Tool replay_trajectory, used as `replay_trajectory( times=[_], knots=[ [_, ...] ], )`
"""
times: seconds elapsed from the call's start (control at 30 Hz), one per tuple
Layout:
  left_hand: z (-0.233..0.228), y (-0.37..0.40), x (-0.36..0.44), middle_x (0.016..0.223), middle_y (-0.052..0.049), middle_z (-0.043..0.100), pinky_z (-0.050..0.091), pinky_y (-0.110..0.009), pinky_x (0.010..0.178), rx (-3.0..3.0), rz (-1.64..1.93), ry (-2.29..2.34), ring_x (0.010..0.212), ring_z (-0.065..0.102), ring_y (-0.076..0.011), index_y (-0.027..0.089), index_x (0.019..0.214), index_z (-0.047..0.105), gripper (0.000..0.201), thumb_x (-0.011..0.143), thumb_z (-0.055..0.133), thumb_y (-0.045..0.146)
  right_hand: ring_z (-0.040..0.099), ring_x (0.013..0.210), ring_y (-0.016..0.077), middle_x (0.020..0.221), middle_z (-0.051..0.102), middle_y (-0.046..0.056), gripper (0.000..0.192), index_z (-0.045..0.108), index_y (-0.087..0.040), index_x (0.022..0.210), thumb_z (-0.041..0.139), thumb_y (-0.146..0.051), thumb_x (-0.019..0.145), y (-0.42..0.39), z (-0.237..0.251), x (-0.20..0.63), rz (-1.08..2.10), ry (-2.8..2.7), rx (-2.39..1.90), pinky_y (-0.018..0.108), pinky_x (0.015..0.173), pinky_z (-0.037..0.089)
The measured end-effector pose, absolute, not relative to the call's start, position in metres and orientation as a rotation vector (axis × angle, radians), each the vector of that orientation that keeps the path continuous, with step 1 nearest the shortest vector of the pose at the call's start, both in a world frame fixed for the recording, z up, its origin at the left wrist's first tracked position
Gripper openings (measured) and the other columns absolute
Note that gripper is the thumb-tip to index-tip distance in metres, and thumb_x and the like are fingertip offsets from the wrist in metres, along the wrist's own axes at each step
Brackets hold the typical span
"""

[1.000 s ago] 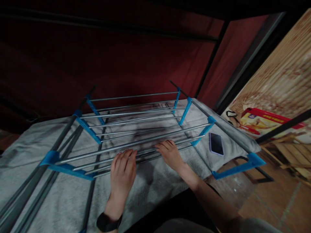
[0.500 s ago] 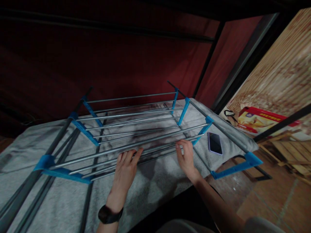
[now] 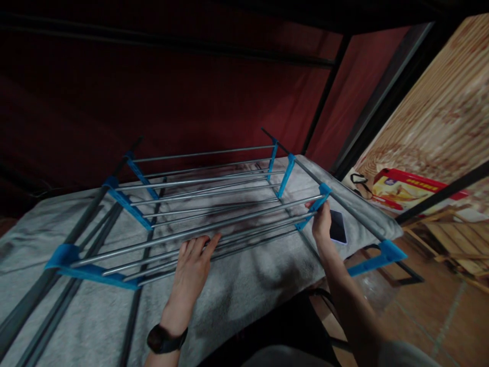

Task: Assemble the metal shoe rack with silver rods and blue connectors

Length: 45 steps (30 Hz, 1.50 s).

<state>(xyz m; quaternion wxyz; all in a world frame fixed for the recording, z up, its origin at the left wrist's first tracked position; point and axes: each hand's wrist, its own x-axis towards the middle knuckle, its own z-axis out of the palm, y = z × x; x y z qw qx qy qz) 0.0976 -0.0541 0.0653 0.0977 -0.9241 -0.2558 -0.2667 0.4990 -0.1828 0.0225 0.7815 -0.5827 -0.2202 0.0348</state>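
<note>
A rack frame of grey metal tubes (image 3: 244,219) and blue plastic brackets lies on a grey fleece cloth (image 3: 252,275). My left hand (image 3: 194,257) has its fingers curled over the thin front rods, left of their middle; the fingertips are partly hidden. My right hand (image 3: 322,221) closes around the blue bracket (image 3: 314,205) at the right end of those rods, thumb side toward the rack. At the rods' left end is another blue bracket (image 3: 101,275). Nearest the right front corner, one blue bracket (image 3: 376,259) sticks out with no rods in it.
A phone (image 3: 338,227) lies on the cloth just right of my right hand. Beyond the cloth are a red and yellow box (image 3: 408,187) and a wooden slatted piece (image 3: 451,237). Dark posts and a dark red panel (image 3: 171,102) stand behind the rack.
My right hand has moved right and away from me, from the rods to the blue bracket at their right end. My left hand stays on the rods.
</note>
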Motion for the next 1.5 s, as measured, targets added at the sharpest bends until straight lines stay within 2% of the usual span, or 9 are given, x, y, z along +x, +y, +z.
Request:
replay_trajectory(
  times=[0.1, 0.23, 0.33, 0.43, 0.63, 0.87, 1.03, 1.27, 1.5],
  knots=[
    [0.065, -0.053, 0.097, 0.101, -0.01, 0.067, 0.045, -0.039, 0.085, -2.734, -0.797, -0.756, 0.091, 0.06, -0.0242, 0.022, 0.132, 0.064, 0.05, 0.091, 0.043, 0.005, 0.062, 0.078, 0.0174, 0.079, 0.065, 0.0, 0.043, 0.063, -0.023, 0.084, 0.052, -0.064, 0.088, -0.181, 0.021, 0.495, 0.158, -0.491, -1.16, 0.037, 0.088, 0.049],
    [0.065, -0.053, 0.096, 0.1, -0.009, 0.067, 0.044, -0.038, 0.083, -2.751, -0.804, -0.772, 0.089, 0.06, -0.0242, 0.023, 0.131, 0.065, 0.048, 0.092, 0.043, 0.007, 0.064, 0.089, 0.0191, 0.091, 0.068, 0.001, 0.037, 0.067, -0.024, 0.1, 0.065, -0.056, 0.082, -0.198, 0.013, 0.494, 0.373, -0.579, -1.105, 0.039, 0.092, 0.049],
    [0.064, -0.053, 0.095, 0.101, -0.009, 0.067, 0.044, -0.038, 0.083, -2.755, -0.793, -0.785, 0.09, 0.06, -0.0243, 0.023, 0.133, 0.064, 0.048, 0.092, 0.043, 0.008, 0.065, 0.099, 0.0208, 0.101, 0.069, 0.002, 0.039, 0.066, -0.026, 0.107, 0.071, -0.051, 0.078, -0.208, 0.009, 0.496, 0.426, -0.636, -1.157, 0.041, 0.097, 0.048],
    [0.065, -0.054, 0.095, 0.101, -0.009, 0.067, 0.045, -0.039, 0.084, -2.75, -0.782, -0.8, 0.091, 0.06, -0.0244, 0.024, 0.133, 0.064, 0.051, 0.09, 0.043, 0.008, 0.064, 0.104, 0.0217, 0.107, 0.069, 0.003, 0.044, 0.065, -0.027, 0.108, 0.072, -0.056, 0.076, -0.21, 0.008, 0.497, 0.44, -0.647, -1.173, 0.042, 0.097, 0.049],
    [0.067, -0.053, 0.095, 0.099, -0.009, 0.067, 0.044, -0.038, 0.082, -2.746, -0.806, -0.785, 0.089, 0.059, -0.0244, 0.023, 0.132, 0.065, 0.05, 0.09, 0.042, 0.007, 0.063, 0.092, 0.0215, 0.094, 0.066, 0.003, 0.041, 0.063, -0.027, 0.099, 0.072, -0.059, 0.074, -0.206, 0.007, 0.497, 0.382, -0.658, -1.198, 0.044, 0.09, 0.053],
    [0.064, -0.05, 0.093, 0.1, -0.01, 0.067, 0.043, -0.039, 0.082, -2.724, -0.832, -0.781, 0.089, 0.058, -0.0248, 0.021, 0.132, 0.064, 0.048, 0.091, 0.043, 0.007, 0.061, 0.082, 0.0213, 0.09, 0.063, 0.001, 0.034, 0.063, -0.03, 0.092, 0.073, -0.057, 0.074, -0.2, 0.003, 0.497, 0.366, -0.643, -1.155, 0.043, 0.084, 0.055],
    [0.065, -0.049, 0.093, 0.101, -0.01, 0.067, 0.043, -0.038, 0.081, -2.741, -0.837, -0.797, 0.088, 0.058, -0.0244, 0.022, 0.132, 0.065, 0.049, 0.091, 0.042, 0.007, 0.061, 0.081, 0.02, 0.088, 0.063, 0.001, 0.037, 0.064, -0.028, 0.091, 0.077, -0.055, 0.07, -0.197, 0.0, 0.499, 0.406, -0.592, -1.099, 0.041, 0.083, 0.054],
    [0.054, -0.04, 0.085, 0.099, -0.012, 0.07, 0.045, -0.039, 0.083, -2.723, -0.798, -0.911, 0.093, 0.062, -0.0269, 0.021, 0.118, 0.072, 0.042, 0.09, 0.042, 0.01, 0.054, 0.068, 0.0103, 0.077, 0.06, -0.006, 0.036, 0.061, -0.024, 0.084, 0.086, -0.036, 0.062, -0.184, -0.002, 0.496, 0.334, -0.439, -1.152, 0.026, 0.068, 0.046],
    [0.052, -0.039, 0.082, 0.095, -0.012, 0.071, 0.045, -0.038, 0.083, -2.742, -0.723, -0.907, 0.095, 0.064, -0.0274, 0.019, 0.116, 0.073, 0.042, 0.091, 0.042, 0.008, 0.056, 0.07, 0.011, 0.082, 0.063, -0.006, 0.036, 0.068, -0.029, 0.095, 0.085, -0.028, 0.063, -0.191, -0.003, 0.489, 0.393, -0.453, -1.123, 0.027, 0.07, 0.046]
  ],
)
